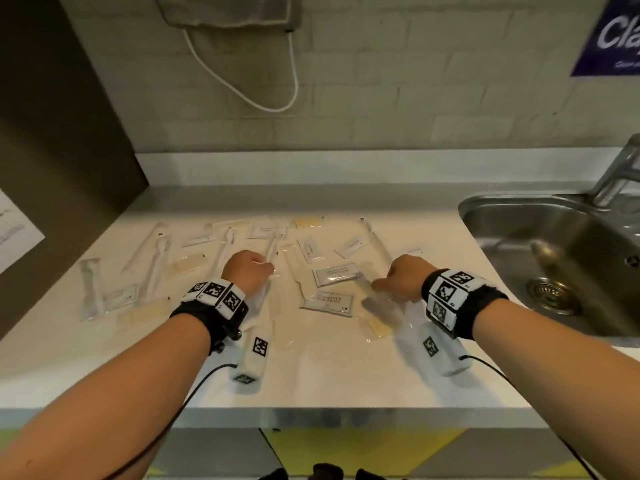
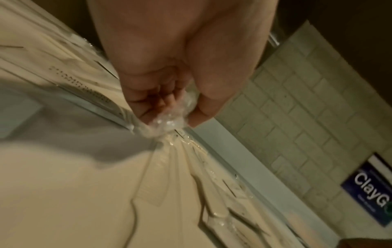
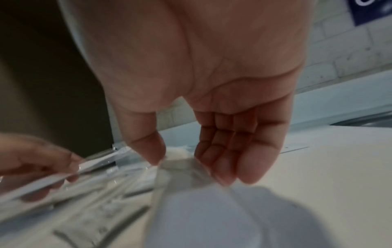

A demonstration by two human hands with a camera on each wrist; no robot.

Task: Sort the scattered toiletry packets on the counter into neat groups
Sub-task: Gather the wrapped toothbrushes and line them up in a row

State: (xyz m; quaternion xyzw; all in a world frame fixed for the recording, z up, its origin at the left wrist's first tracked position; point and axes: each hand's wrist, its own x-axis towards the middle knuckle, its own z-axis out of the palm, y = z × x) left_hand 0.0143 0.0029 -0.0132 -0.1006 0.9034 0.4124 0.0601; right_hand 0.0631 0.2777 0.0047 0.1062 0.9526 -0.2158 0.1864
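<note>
Many toiletry packets lie scattered on the pale counter [image 1: 346, 368]. My left hand [image 1: 266, 268] grips a long toothbrush packet [image 1: 272, 245] in clear wrap; in the left wrist view the fingers [image 2: 152, 107] of the left hand [image 2: 174, 115] curl round the crinkled clear wrap [image 2: 169, 120]. My right hand [image 1: 381, 284] pinches a clear packet [image 1: 377, 308] that looks blurred and holds something beige. The right wrist view shows the right hand [image 3: 180, 161] with thumb and fingers closing on that packet [image 3: 182, 169]. Two labelled white sachets [image 1: 337, 274] [image 1: 329, 301] lie between my hands.
More toothbrush packets [image 1: 159, 254] and beige packets [image 1: 188, 265] lie at the left, small sachets [image 1: 310, 249] at the back. A steel sink [image 1: 554, 258] with a tap [image 1: 620, 174] is at the right. A dark cabinet [image 1: 52, 133] stands at the left.
</note>
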